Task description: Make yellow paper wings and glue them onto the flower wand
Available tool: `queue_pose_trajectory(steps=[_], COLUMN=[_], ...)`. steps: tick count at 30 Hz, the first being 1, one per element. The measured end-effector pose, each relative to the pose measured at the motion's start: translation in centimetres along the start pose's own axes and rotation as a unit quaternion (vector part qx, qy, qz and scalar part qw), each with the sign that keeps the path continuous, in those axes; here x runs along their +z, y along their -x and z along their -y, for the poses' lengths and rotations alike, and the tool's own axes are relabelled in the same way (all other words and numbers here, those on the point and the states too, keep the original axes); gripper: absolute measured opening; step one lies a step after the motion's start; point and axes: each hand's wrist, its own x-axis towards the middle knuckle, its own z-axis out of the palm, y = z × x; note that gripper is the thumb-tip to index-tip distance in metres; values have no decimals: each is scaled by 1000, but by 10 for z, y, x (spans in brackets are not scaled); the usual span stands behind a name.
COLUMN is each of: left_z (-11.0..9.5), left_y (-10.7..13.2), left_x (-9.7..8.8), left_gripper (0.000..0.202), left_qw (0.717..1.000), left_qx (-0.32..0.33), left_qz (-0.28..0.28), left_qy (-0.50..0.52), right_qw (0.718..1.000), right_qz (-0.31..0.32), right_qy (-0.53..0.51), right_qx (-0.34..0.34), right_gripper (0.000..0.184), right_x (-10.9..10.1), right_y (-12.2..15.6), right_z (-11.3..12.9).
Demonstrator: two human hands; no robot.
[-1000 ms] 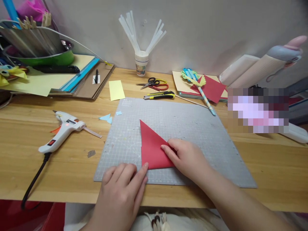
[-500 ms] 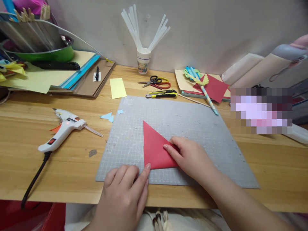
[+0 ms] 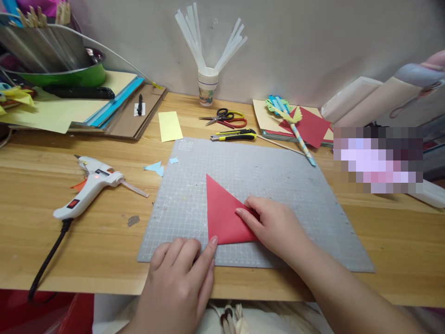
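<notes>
A red paper folded into a triangle lies on a grey cutting mat in the middle of the wooden desk. My right hand rests on the triangle's right corner, fingers pressed flat on the paper. My left hand sits at the mat's front edge with loosely curled fingers; its index fingertip touches the triangle's lower left corner. It holds nothing else.
A white glue gun with a black cord lies left of the mat. Behind the mat are a yellow slip, scissors, a utility knife, a cup of glue sticks, and paper stacks at both back corners.
The view has shifted slightly since a second ago. Both hands and the red triangle keep almost the same places; the left fingertip moved a little onto the triangle's corner.
</notes>
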Motion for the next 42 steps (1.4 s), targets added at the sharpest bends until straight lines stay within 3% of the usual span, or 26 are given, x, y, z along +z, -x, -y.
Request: queue_pose_trajectory(steps=[9,16,28,37,42], left_z=[-2,-2,-2,-3,-4], left_y=[1,-2,-3,2,5], left_x=[4,3,1,10,11], left_gripper=[28,28,28,27,26], left_qw=[998,998,998,999,998], left_qx=[15,26,29,-4,1], left_qz=[-46,-19,-20,-39,-46], left_qy=[-30,-56,-55,-15,-37], right_qw=[1000,1000,1000,1000,999], right_qz=[-6,8,3,11,-43], right_qy=[8,9,13,11,-10], right_qx=[-3,6,5,13,9], right_gripper=[29,30,30,30,16], right_x=[0,-1,-1,-1,-1], right_y=[0,-1,0,0,3], right_z=[0,1,1,2,2])
